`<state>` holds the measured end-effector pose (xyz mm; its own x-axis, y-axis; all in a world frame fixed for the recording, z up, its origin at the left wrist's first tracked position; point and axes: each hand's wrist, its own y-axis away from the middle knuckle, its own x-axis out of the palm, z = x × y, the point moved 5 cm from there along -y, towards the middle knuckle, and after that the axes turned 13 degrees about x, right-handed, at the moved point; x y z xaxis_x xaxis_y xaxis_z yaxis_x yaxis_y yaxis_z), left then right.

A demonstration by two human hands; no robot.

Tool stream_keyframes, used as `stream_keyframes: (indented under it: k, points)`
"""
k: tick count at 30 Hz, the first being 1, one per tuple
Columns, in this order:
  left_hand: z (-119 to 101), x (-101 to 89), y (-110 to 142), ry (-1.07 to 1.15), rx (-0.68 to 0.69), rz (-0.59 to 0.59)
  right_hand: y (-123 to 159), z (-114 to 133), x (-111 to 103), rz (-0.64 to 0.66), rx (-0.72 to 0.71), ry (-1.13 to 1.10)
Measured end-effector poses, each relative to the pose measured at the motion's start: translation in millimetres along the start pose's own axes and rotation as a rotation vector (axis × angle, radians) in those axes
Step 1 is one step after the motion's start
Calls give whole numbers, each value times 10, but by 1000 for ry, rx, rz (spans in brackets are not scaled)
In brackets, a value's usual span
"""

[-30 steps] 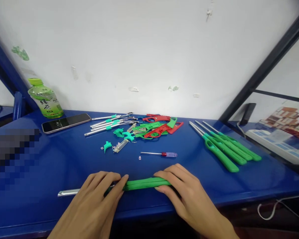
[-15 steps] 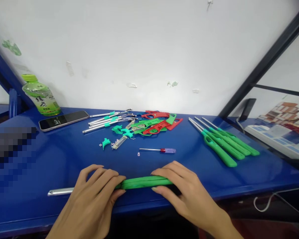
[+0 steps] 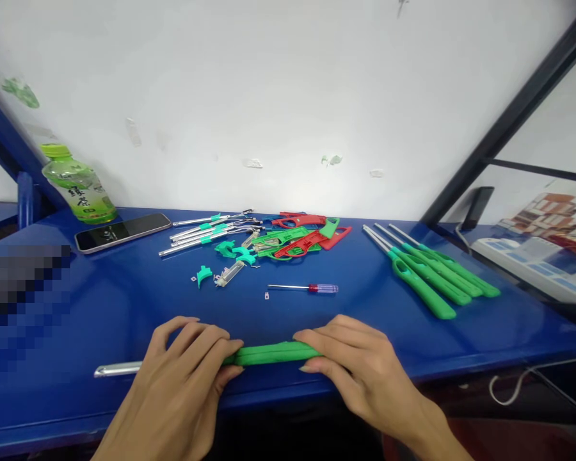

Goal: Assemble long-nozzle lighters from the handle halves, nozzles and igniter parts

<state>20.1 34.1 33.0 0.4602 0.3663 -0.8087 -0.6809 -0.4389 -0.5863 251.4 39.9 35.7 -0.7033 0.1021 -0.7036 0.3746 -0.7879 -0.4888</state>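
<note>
A green lighter (image 3: 276,353) is clamped in the grip of left hand (image 3: 185,368) and right hand (image 3: 360,358) over the near edge of the tabletop (image 3: 120,314), contact being hard to judge. Beyond lies a screwdriver (image 3: 317,289), then heaped casings (image 3: 302,243).

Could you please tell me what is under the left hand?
A silver tube shows on one side of the left hand and a green handle on the other. The stretch between, where they would join, is covered by the hand.
</note>
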Motion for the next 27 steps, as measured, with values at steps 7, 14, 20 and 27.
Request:
stream_keyframes:
  k: [7, 14, 20, 27]
  points:
    - [-43, -3, -15, -26, 29, -28, -19, 70, -18, -36, 51, 58]
    - [-165, 107, 18, -73, 107, 2, -44, 151, -20, -70, -64, 176]
    - [-195, 143, 27, -87, 134, 9, -27, 172, -29, -75, -150, 155]
    - [-250, 134, -6, -123, 140, 8, -19, 159, -41, -45, -121, 118]
